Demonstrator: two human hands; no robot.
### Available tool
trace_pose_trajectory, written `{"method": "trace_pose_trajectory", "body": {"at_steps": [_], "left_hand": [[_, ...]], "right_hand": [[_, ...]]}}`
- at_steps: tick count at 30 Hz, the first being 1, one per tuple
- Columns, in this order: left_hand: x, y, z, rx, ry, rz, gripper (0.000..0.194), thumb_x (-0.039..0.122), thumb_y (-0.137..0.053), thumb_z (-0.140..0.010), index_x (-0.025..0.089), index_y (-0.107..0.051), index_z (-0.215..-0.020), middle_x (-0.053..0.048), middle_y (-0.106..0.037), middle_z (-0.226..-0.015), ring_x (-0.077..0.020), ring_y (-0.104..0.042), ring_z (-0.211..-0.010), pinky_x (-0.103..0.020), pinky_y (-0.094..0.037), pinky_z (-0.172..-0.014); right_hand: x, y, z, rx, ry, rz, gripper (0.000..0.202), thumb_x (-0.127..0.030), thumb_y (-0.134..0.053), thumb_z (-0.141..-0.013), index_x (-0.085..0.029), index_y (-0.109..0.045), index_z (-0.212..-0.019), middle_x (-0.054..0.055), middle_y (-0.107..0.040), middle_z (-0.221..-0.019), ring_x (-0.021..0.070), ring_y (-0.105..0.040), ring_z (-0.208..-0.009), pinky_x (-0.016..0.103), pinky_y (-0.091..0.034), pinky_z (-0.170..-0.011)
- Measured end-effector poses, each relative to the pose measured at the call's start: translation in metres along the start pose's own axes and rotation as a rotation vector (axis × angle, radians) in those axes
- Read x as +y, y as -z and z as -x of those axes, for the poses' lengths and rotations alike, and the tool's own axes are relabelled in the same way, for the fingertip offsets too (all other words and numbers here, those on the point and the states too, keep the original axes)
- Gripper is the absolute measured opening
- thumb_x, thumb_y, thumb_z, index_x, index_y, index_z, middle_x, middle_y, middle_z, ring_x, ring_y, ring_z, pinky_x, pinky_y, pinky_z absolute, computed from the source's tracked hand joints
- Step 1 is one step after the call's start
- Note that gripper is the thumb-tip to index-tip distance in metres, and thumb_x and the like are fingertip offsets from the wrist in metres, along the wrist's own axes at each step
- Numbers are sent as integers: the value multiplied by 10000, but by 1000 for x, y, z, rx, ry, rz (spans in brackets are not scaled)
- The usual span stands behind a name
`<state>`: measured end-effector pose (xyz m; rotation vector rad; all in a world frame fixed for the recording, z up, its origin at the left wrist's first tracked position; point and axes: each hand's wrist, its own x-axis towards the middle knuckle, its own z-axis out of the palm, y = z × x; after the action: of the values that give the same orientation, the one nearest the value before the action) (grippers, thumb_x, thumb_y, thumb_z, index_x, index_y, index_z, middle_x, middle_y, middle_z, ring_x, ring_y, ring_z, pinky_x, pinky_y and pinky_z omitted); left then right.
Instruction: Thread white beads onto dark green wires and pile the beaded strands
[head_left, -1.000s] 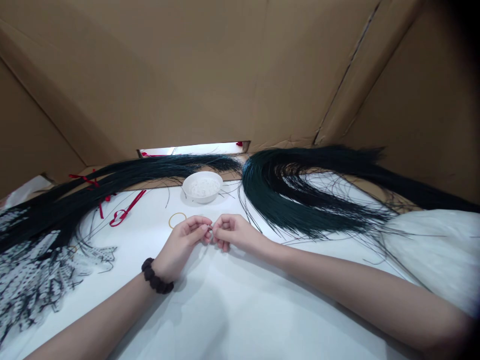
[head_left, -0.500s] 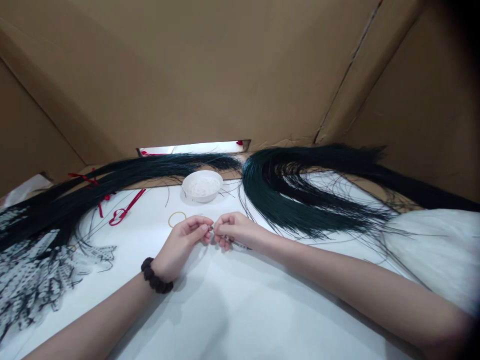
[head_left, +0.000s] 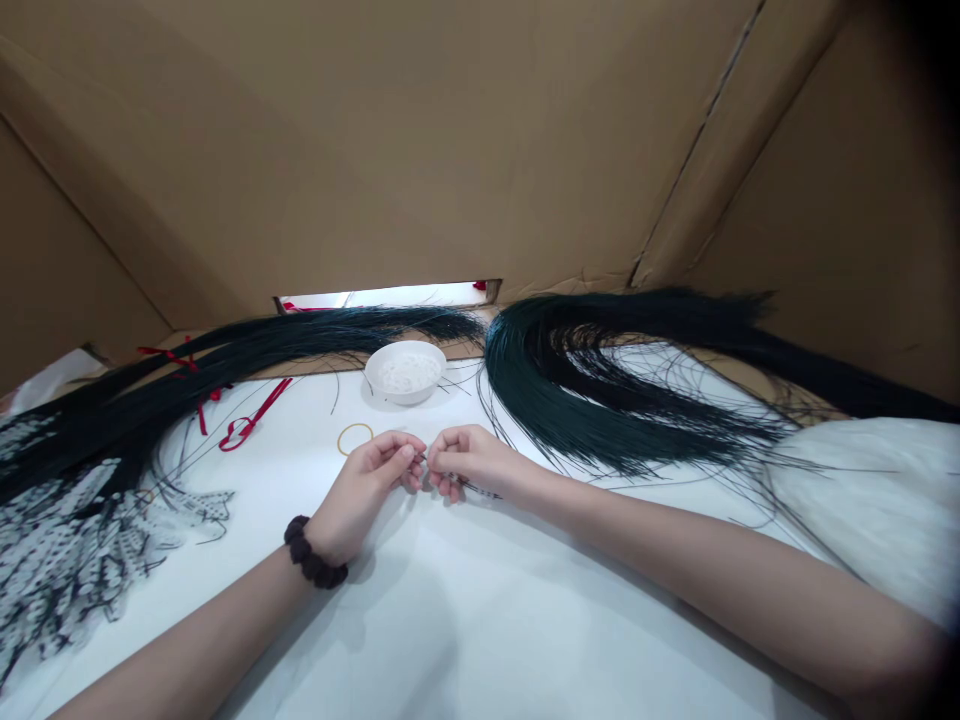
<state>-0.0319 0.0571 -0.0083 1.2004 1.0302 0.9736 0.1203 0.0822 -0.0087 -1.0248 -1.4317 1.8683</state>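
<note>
Fingertips almost meeting, my left hand (head_left: 386, 470) and my right hand (head_left: 465, 460) are both closed in a pinch just above the white tabletop. They hold a thin dark strand (head_left: 424, 458), of which only a short bit shows between them. Below my right palm, a dark-and-white patterned length (head_left: 481, 490) runs back toward the wrist; whether it belongs to the same strand I cannot tell. A white bowl (head_left: 405, 393) with small whitish bits in it stands just beyond my hands. Close to my left hand lies a yellow rubber band (head_left: 346, 428).
Long dark-green strands curve in a bundle (head_left: 570, 430) at the right. Another bundle (head_left: 247, 345) lies left, tied with red ribbon, above black-and-white dotted pieces (head_left: 75, 540). A loose red ribbon (head_left: 259, 412), a white plastic bag (head_left: 870, 500) and cardboard walls (head_left: 375, 150) surround the space.
Both hands stay in nearly the same place, still pinched together. The fingers have shifted very slightly around the thin strand.
</note>
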Motion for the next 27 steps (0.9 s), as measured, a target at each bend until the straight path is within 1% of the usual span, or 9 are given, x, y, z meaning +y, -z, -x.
{"method": "trace_pose_trajectory", "body": {"at_steps": [3, 8, 13, 20, 27], "left_hand": [[0, -1, 0, 14, -15, -34, 168, 297, -543, -749, 137, -565, -796, -10, -547, -649, -115, -491, -597, -255, -389, -619], [3, -4, 1, 46, -22, -116, 166, 292, -537, -744, 134, -567, -783, 1, -538, -628, -104, -468, -563, -239, -377, -582], [6, -6, 3, 86, -13, -177, 164, 300, -516, -751, 144, -542, -792, 30, -489, -588, -95, -434, -529, -222, -346, -537], [6, -6, 3, 44, -27, -225, 169, 320, -485, -764, 154, -520, -763, 37, -469, -591, -92, -405, -522, -219, -330, -531], [5, -4, 2, 27, -10, -217, 175, 304, -492, -765, 137, -543, -777, 24, -477, -609, -91, -403, -531, -222, -328, -532]], "right_hand": [[1, 0, 0, -1, 4, 18, 88, -63, -471, -646, -119, -505, -588, -22, -551, -483, 59, -505, -392, 155, -411, -388], [6, 4, -1, -45, 50, 50, 52, -81, -493, -638, -121, -514, -610, -20, -555, -493, 62, -507, -399, 159, -409, -399], [6, 6, -4, -87, 51, 47, 33, -95, -501, -638, -125, -504, -627, -15, -564, -518, 69, -523, -422, 162, -412, -401], [-3, 5, 0, -106, 18, 7, 44, -93, -494, -648, -126, -488, -621, -16, -560, -541, 63, -532, -450, 154, -421, -421], [-4, 4, 3, -73, 1, 36, 60, -81, -490, -643, -127, -485, -604, -15, -552, -513, 60, -514, -431, 155, -410, -418]]}}
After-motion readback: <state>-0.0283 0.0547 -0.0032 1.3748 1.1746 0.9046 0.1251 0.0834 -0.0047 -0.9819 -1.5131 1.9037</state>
